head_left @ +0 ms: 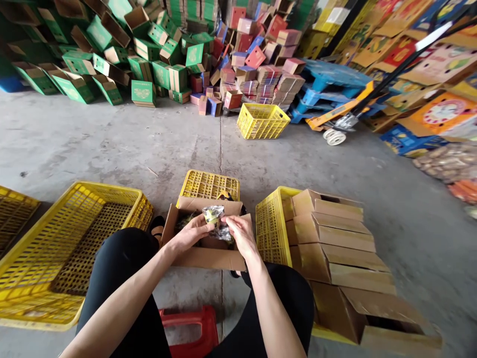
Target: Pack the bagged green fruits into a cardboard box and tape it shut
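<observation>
Bare forearms [122, 306] reach over black-clad legs [124, 253] to an open cardboard box [210, 259], above which the left hand [192, 232] and right hand [241, 234], close together, both pinch a clear plastic packet [213, 215], not yet set down, while the box looks part-filled and how much remains cannot be told.

Soft, diffuse light greys the floor [179, 134]; the plastic wrap [224, 232] glints near six o'clock. Cartons [437, 67] at two o'clock smear, stretched by wide-angle distortion.
</observation>
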A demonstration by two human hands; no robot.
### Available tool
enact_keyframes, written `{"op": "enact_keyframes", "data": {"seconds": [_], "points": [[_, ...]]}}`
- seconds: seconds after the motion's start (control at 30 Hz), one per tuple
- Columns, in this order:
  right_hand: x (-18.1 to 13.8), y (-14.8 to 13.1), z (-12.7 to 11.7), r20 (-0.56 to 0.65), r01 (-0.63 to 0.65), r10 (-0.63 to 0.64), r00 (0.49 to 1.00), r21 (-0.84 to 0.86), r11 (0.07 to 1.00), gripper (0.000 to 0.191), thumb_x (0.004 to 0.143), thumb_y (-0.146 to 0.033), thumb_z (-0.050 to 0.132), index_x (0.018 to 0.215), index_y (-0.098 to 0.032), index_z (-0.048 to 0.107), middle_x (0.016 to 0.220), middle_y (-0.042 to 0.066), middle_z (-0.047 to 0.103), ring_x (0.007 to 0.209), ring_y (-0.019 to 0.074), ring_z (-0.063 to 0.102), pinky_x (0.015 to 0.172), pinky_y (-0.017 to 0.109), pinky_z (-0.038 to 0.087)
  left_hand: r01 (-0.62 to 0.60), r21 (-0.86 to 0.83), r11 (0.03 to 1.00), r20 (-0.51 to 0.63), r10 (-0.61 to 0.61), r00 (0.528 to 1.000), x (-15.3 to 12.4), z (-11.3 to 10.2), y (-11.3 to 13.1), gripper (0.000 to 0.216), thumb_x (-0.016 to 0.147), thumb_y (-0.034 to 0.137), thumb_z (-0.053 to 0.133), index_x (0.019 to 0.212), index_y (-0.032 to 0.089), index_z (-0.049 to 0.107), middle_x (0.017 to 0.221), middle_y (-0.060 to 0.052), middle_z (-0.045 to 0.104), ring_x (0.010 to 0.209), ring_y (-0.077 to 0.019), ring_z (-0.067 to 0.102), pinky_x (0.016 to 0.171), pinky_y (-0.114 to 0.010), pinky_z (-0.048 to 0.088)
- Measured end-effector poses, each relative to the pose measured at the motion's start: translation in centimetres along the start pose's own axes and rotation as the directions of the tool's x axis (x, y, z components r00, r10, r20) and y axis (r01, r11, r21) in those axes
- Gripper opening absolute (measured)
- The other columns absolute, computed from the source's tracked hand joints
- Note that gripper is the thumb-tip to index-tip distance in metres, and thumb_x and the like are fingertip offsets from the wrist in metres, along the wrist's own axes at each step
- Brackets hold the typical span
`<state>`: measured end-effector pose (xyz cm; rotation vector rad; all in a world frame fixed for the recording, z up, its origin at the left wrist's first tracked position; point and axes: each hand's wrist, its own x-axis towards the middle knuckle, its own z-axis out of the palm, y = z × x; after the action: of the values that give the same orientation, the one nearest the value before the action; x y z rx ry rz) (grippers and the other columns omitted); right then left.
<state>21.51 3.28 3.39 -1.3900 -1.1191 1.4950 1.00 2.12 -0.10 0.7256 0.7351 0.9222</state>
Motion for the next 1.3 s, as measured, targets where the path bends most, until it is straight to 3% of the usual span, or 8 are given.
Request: {"op": "enact_keyframes", "data": {"seconds": [0.13,0.23,0.47,0.6,0.73,0.87,1.1,1.3], "points": [[-0.2,-1.0,0.4,-0.085,0.065,-0.058,0.995,0.085,0.994,0.043,0.076,-0.059,0.085,0.101,-0.026,0.073,0.103,0.004,0.079,0.101,0.0237,0.073,0.090,0.035,0.057,-0.076,0.113,0.991,-0.044,0.081,0.996,0.1,0.5,0.1,0.064,0.076,0.040,0.093,0.132,0.020,0.068,0.126,-0.012,0.075,0.122,-0.0314,0.068,0.106,-0.041,0.050],[-0.4,-1.6,0.2,-0.019,0.094,-0.093,0.995,0.076,0.993,0.045,0.073,-0.054,0.088,0.104,-0.025,0.074,0.112,0.006,0.078,0.111,0.0254,0.071,0.099,0.037,0.054,-0.061,0.196,0.979,-0.015,0.065,0.998,0.3,0.1,-0.1,0.064,0.072,0.040,0.096,0.125,0.019,0.069,0.116,-0.010,0.077,0.112,-0.0291,0.071,0.101,-0.040,0.053],[-0.2,-0.7,0.1,-0.030,0.153,-0.155,0.988,-0.055,0.987,0.035,0.077,-0.054,0.082,0.078,-0.023,0.067,0.083,0.001,0.072,0.085,0.0210,0.070,0.083,0.031,0.055,-0.105,0.197,0.975,0.048,0.097,0.994,0.6,0.3,-0.2,0.062,0.076,0.048,0.092,0.126,0.019,0.069,0.118,-0.010,0.076,0.112,-0.0285,0.071,0.101,-0.040,0.054],[-0.2,-0.8,0.3,-0.023,0.168,-0.169,0.985,-0.041,0.985,0.033,0.079,-0.052,0.082,0.089,-0.024,0.070,0.091,0.002,0.075,0.091,0.0218,0.072,0.085,0.031,0.057,-0.138,0.233,0.963,0.005,0.141,0.990,0.6,0.6,0.2,0.065,0.075,0.052,0.091,0.127,0.019,0.070,0.116,-0.009,0.077,0.110,-0.0290,0.071,0.101,-0.041,0.054],[-0.5,-1.4,0.3,0.098,0.196,-0.189,0.977,-0.065,0.978,0.041,0.080,-0.047,0.083,0.113,-0.026,0.075,0.112,0.005,0.078,0.104,0.0234,0.072,0.095,0.035,0.057,-0.178,0.437,0.882,-0.042,0.218,0.975,0.2,0.4,0.7,0.062,0.072,0.050,0.093,0.123,0.018,0.073,0.110,-0.008,0.077,0.102,-0.0260,0.070,0.095,-0.036,0.054],[-0.4,-1.5,0.1,0.169,0.248,-0.221,0.961,-0.161,0.955,0.026,0.084,-0.047,0.079,0.095,-0.024,0.078,0.097,0.003,0.077,0.092,0.0221,0.071,0.088,0.034,0.057,-0.180,0.555,0.813,-0.041,0.242,0.969,-0.1,0.6,0.9,0.061,0.075,0.047,0.091,0.126,0.019,0.074,0.111,-0.008,0.076,0.100,-0.0251,0.069,0.091,-0.034,0.054],[-0.1,-1.0,0.0,-0.005,0.190,-0.190,0.982,0.024,0.981,0.036,0.078,-0.057,0.082,0.089,-0.024,0.069,0.100,0.003,0.076,0.092,0.0221,0.071,0.087,0.034,0.058,-0.147,0.518,0.843,-0.075,0.216,0.974,0.1,0.5,0.8,0.065,0.071,0.048,0.093,0.125,0.017,0.075,0.111,-0.008,0.079,0.099,-0.0268,0.071,0.090,-0.034,0.054],[-0.3,-1.7,-0.1,0.013,0.170,-0.171,0.985,0.061,0.984,0.038,0.076,-0.051,0.086,0.099,-0.025,0.072,0.113,0.006,0.078,0.108,0.0256,0.072,0.095,0.037,0.058,-0.143,0.508,0.849,-0.112,0.229,0.967,0.3,-0.1,0.6,0.063,0.072,0.047,0.093,0.125,0.016,0.076,0.108,-0.008,0.080,0.095,-0.0271,0.073,0.085,-0.033,0.056]]}}
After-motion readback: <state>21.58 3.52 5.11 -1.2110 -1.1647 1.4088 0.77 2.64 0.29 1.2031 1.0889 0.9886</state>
